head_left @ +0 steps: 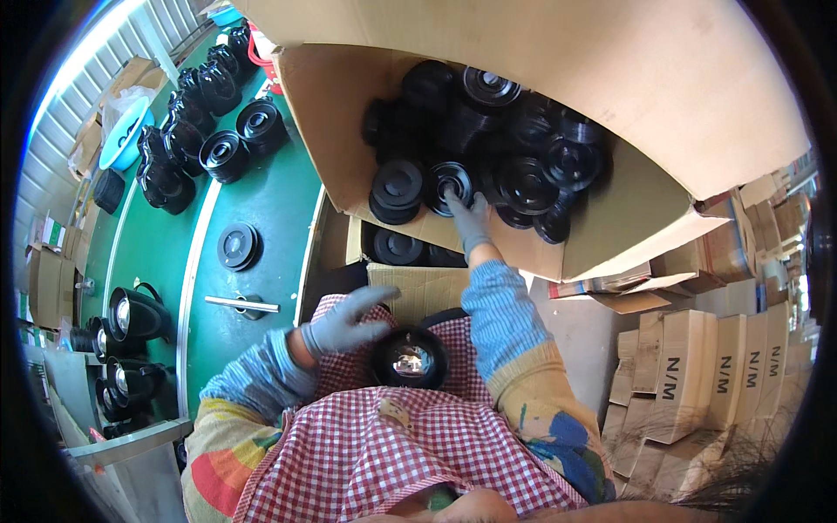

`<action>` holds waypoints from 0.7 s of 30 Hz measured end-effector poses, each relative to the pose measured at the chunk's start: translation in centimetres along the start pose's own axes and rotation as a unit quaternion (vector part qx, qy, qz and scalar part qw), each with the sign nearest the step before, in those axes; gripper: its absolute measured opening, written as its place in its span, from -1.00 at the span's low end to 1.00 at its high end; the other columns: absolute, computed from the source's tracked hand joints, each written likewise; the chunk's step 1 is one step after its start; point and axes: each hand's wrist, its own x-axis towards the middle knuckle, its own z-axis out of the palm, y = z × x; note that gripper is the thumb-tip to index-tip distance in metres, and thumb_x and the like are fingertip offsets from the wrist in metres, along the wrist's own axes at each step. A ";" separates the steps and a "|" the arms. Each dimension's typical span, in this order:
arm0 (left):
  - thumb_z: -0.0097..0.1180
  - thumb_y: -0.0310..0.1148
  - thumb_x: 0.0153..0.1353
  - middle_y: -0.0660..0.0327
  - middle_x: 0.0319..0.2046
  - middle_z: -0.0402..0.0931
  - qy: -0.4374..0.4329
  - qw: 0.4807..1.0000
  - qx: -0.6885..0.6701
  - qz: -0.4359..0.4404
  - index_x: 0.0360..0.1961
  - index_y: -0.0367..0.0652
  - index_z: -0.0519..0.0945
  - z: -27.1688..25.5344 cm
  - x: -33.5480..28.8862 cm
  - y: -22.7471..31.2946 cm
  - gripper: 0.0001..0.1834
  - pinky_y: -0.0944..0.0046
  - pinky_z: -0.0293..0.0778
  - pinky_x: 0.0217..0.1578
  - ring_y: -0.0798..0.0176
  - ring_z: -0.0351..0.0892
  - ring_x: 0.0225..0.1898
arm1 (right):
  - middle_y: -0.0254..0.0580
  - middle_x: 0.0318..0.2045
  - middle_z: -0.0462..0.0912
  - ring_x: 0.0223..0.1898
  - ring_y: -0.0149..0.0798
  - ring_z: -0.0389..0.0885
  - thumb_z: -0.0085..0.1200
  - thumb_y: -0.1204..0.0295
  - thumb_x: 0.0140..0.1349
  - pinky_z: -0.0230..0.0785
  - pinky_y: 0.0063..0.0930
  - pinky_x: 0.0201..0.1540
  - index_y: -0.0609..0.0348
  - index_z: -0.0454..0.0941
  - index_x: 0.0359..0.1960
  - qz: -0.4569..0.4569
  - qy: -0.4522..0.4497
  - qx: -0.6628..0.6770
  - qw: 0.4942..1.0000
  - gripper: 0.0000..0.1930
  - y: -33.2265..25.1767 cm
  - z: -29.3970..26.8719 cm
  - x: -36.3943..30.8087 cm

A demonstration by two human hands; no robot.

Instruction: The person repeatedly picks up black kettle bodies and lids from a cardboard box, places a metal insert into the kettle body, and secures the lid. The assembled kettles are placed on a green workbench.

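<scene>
Reaching into a big cardboard box (pixel 314 113) with the gloved right hand (pixel 472 225), with fingertips right over a round black ringed part (pixel 437 191) near the box's closer edge. Can't really tell from this angle whether properly gripping it or just touching it, so not gonna call that one. Got the gloved left hand (pixel 347 326) open above the lap, with loosely spread fingers and nothing in the grasp, right next to a glossy black housing (pixel 408 359) with a shiny, mirror-like middle. Can't tell about actual contact there either. Got that housing sitting in the lap, just in front of a red-and-white checked apron (pixel 349 449).

Seeing loads more black round parts (pixel 526 185) piled up in the same box, plus a smaller carton (pixel 418 286) tucked below with similar black stuff inside. Over to the left, looking at a green table (pixel 218 349) with a flat black disc (pixel 237 245) and, closer in, a silver bar (pixel 228 302). Further up, spotting two round black pieces (pixel 224 157) beside a row of glossy black ones (pixel 166 179). Way off right, just stacked brown cartons (pixel 684 375).
</scene>
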 end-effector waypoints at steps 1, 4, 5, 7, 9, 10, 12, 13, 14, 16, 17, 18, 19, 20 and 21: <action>0.29 -0.24 0.29 -0.13 0.30 0.41 -0.010 1.000 0.019 0.014 0.38 -0.27 0.38 1.0 -0.9 0.6 -0.31 0.04 0.33 0.34 -0.11 0.43 0.32 | 0.19 0.40 0.37 0.38 0.11 0.41 0.31 -0.01 0.18 0.28 -0.19 0.37 0.22 0.15 0.52 -0.010 0.035 -0.034 0.999 -0.03 -0.8 1.5 0.4; 0.27 -0.20 0.30 -0.15 0.34 0.36 -0.050 0.999 0.020 -0.006 0.40 -0.27 0.38 3.3 -1.5 1.6 -0.29 0.02 0.28 0.38 -0.16 0.38 0.36 | 0.25 0.30 0.49 0.32 0.16 0.48 0.26 0.04 0.19 0.33 -0.14 0.33 0.21 0.21 0.49 0.024 0.058 -0.081 0.995 -0.10 -0.4 2.6 2.0; 0.24 -0.17 0.32 -0.15 0.36 0.34 -0.062 0.997 0.007 -0.040 0.41 -0.28 0.36 3.9 -2.0 1.2 -0.28 0.00 0.23 0.41 -0.17 0.34 0.39 | 0.29 0.27 0.51 0.29 0.19 0.50 0.22 0.06 0.20 0.34 -0.13 0.31 0.19 0.25 0.47 0.045 0.051 -0.086 0.994 -0.15 -0.1 2.5 2.7; 0.28 -0.25 0.28 -0.13 0.37 0.34 -0.026 0.999 0.001 -0.042 0.40 -0.28 0.36 4.1 -2.7 0.2 -0.29 0.02 0.23 0.41 -0.11 0.33 0.40 | 0.22 0.17 0.61 0.22 0.19 0.56 0.10 0.10 0.21 0.41 -0.10 0.26 0.13 0.52 0.28 0.042 0.036 -0.159 0.986 -0.38 0.3 1.7 3.5; 0.31 -0.30 0.25 -0.12 0.36 0.35 0.054 0.998 -0.035 -0.027 0.38 -0.27 0.39 3.5 -3.4 -0.8 -0.30 0.02 0.23 0.41 -0.10 0.33 0.40 | 0.16 0.14 0.64 0.20 0.18 0.58 0.07 0.10 0.21 0.43 -0.09 0.24 0.13 0.63 0.15 0.047 0.039 -0.181 0.982 -0.46 0.5 0.8 3.6; 0.31 -0.33 0.25 -0.10 0.37 0.35 0.096 0.994 -0.037 -0.043 0.40 -0.28 0.38 2.6 -3.1 -1.0 -0.29 0.03 0.21 0.42 -0.05 0.31 0.42 | 0.11 0.11 0.66 0.17 0.15 0.62 0.02 0.12 0.23 0.46 -0.08 0.20 0.12 0.67 0.09 0.039 0.034 -0.231 0.972 -0.51 -0.5 0.2 2.9; 0.28 -0.33 0.27 -0.09 0.35 0.38 0.153 0.985 -0.061 -0.047 0.41 -0.28 0.36 0.3 -2.1 -1.7 -0.29 0.07 0.25 0.40 -0.02 0.34 0.40 | 0.13 0.11 0.66 0.16 0.16 0.62 0.00 0.12 0.23 0.46 -0.05 0.19 0.12 0.67 0.08 0.068 0.014 -0.237 0.969 -0.51 -1.6 -0.5 2.0; 0.27 -0.34 0.28 -0.09 0.34 0.38 0.182 0.975 -0.114 -0.059 0.42 -0.28 0.35 -0.3 -1.5 -1.6 -0.29 0.09 0.28 0.39 -0.02 0.36 0.39 | 0.13 0.10 0.66 0.16 0.16 0.62 -0.01 0.11 0.23 0.46 -0.04 0.19 0.12 0.67 0.08 0.082 0.005 -0.238 0.968 -0.51 -1.9 -0.9 1.9; 0.26 -0.35 0.28 -0.10 0.34 0.37 0.179 0.979 -0.082 -0.063 0.42 -0.28 0.36 -0.8 -0.6 -1.4 -0.30 0.11 0.30 0.38 -0.02 0.37 0.38 | 0.15 -0.02 0.72 0.01 0.12 0.71 0.06 0.17 0.24 0.52 -0.13 0.09 0.12 0.67 0.05 0.062 0.025 -0.245 0.967 -0.57 -0.5 -0.9 2.4; 0.24 -0.36 0.30 -0.09 0.35 0.36 0.164 0.981 -0.074 -0.072 0.41 -0.27 0.37 -0.9 0.7 -1.6 -0.33 0.12 0.32 0.36 -0.01 0.40 0.36 | 0.11 -0.13 0.74 -0.12 0.00 0.72 0.10 0.26 0.25 0.54 -0.22 0.00 0.18 0.65 0.01 0.039 -0.034 -0.115 0.992 -0.63 1.6 -0.4 3.8; 0.23 -0.35 0.31 -0.08 0.35 0.37 0.158 0.975 -0.127 -0.092 0.41 -0.27 0.37 -0.4 1.5 -1.1 -0.33 0.12 0.30 0.38 0.00 0.39 0.37 | 0.08 -0.19 0.74 -0.19 -0.06 0.72 0.12 0.30 0.25 0.55 -0.27 -0.05 0.21 0.65 0.00 0.026 -0.065 -0.052 0.996 -0.66 2.0 -0.4 4.2; 0.23 -0.35 0.31 -0.08 0.35 0.37 0.140 0.980 -0.108 -0.088 0.41 -0.27 0.36 0.0 1.9 -1.7 -0.33 0.12 0.29 0.39 0.01 0.39 0.38 | -0.06 -0.31 0.70 -0.31 -0.20 0.65 0.12 0.42 0.32 0.54 -0.36 -0.18 0.26 0.64 -0.07 -0.014 -0.102 -0.011 0.995 -0.77 2.5 -0.7 4.6; 0.23 -0.35 0.31 -0.08 0.35 0.37 0.124 0.985 -0.086 -0.079 0.42 -0.27 0.36 0.1 2.7 -2.5 -0.33 0.12 0.28 0.40 0.02 0.38 0.38 | -0.08 -0.31 0.70 -0.31 -0.19 0.65 0.10 0.44 0.35 0.55 -0.35 -0.20 0.25 0.64 -0.06 -0.004 -0.096 0.047 0.994 -0.79 3.1 -0.9 5.2; 0.23 -0.35 0.31 -0.07 0.35 0.37 0.132 0.980 -0.119 -0.092 0.42 -0.27 0.35 1.0 3.3 -2.8 -0.32 0.13 0.26 0.41 0.02 0.38 0.39 | -0.11 -0.30 0.70 -0.32 -0.18 0.65 0.07 0.45 0.38 0.55 -0.34 -0.22 0.25 0.64 -0.06 0.003 -0.087 0.106 0.991 -0.80 4.5 -1.1 5.9; 0.23 -0.35 0.31 -0.07 0.35 0.37 0.119 0.983 -0.111 -0.086 0.43 -0.28 0.34 1.3 4.3 -2.5 -0.31 0.12 0.25 0.42 0.03 0.37 0.39 | -0.14 -0.30 0.71 -0.32 -0.17 0.66 0.05 0.46 0.41 0.56 -0.33 -0.24 0.24 0.64 -0.06 0.012 -0.073 0.164 0.984 -0.81 6.6 -1.6 6.9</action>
